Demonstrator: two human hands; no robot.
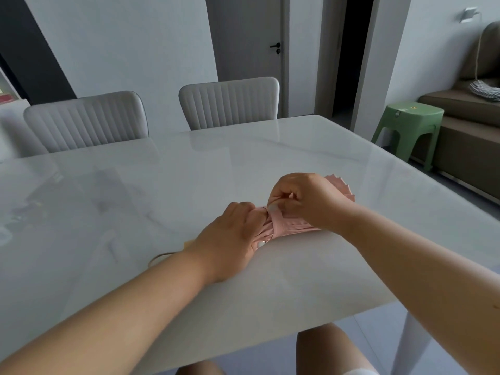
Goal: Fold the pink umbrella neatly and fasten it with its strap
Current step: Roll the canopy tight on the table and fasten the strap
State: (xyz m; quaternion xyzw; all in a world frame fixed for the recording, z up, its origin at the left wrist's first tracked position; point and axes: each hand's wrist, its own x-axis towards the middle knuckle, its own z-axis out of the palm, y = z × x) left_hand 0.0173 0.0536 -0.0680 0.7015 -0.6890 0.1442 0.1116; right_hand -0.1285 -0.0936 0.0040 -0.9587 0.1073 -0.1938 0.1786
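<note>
Pink umbrella lies folded on the white desk, near its front edge. Left hand clenched around the handle end, steadying the bundle. Right hand pinches the strap, which wraps the pleats.

Judgement: fastening step, close to done. Best to keep the left grip firm so the pleats stay put, pull the strap snug, then press its end flat.

Room: two grey chairs behind, green stool, brown sofa, door.

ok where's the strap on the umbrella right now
In the head view, the strap wraps the pink umbrella between both hands, its end pinched by the right hand.
</note>
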